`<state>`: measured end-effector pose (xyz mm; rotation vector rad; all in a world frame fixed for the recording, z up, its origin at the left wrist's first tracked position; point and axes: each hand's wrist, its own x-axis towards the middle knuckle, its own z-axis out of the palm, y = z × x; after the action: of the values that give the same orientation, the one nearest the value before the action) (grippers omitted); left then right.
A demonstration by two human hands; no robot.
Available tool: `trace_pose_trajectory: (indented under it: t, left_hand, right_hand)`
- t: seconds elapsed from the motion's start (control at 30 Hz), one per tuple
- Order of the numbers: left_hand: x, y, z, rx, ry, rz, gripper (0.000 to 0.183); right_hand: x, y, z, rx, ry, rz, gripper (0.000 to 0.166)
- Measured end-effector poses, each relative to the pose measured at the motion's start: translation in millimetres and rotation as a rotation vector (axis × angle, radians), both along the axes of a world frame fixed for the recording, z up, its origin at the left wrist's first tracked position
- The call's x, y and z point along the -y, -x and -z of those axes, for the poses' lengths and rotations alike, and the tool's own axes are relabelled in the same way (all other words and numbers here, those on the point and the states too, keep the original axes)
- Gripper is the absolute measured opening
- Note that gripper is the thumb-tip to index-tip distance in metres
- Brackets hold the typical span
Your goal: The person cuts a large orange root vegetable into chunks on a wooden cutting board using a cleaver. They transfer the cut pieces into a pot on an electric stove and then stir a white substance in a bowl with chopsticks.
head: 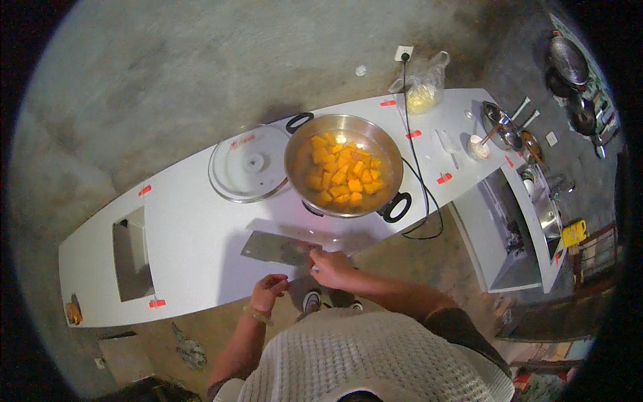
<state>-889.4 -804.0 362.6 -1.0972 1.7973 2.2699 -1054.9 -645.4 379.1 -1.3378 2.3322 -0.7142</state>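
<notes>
My right hand (332,267) grips the handle of a cleaver (276,248). Its broad blade points left over the white counter's front edge. To the left, my left hand (269,293) is loosely curled with no object visible in it. Beyond the blade stands a wide two-handled steel pot (343,118). Orange chunks that look like pumpkin (346,173) lie in liquid inside it. Beside the pot, a glass lid (243,173) with a steel rim lies on the counter.
A black power cord (413,120) runs from the wall socket (403,53) across the counter, looping past its front edge. Behind it sits a plastic bag of pale food (423,98). Further right are a bowl (478,148) and metal cookware (502,125). The counter (191,236) has a rectangular cutout (133,256) at left.
</notes>
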Motion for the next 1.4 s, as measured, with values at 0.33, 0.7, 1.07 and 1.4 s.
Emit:
trace_pose_trajectory:
  t: [0.33, 0.7, 1.07, 1.4]
  left_hand:
    - [19, 3, -3, -0.031, 0.010, 0.004, 0.023]
    - [20, 54, -23, -0.132, -0.050, 0.171, 0.025]
    - [45, 74, -21, -0.140, -0.006, 0.116, 0.022]
    - [52, 73, -14, -0.123, -0.063, 0.132, 0.025]
  right_hand:
    - [54, -2, 72, -0.195, 0.028, -0.038, 0.032]
    - [71, 17, 105, -0.150, 0.174, -0.028, 0.019]
    - [81, 27, 93, -0.119, -0.065, 0.039, 0.027]
    - [94, 34, 101, -0.015, 0.012, 0.081, 0.024]
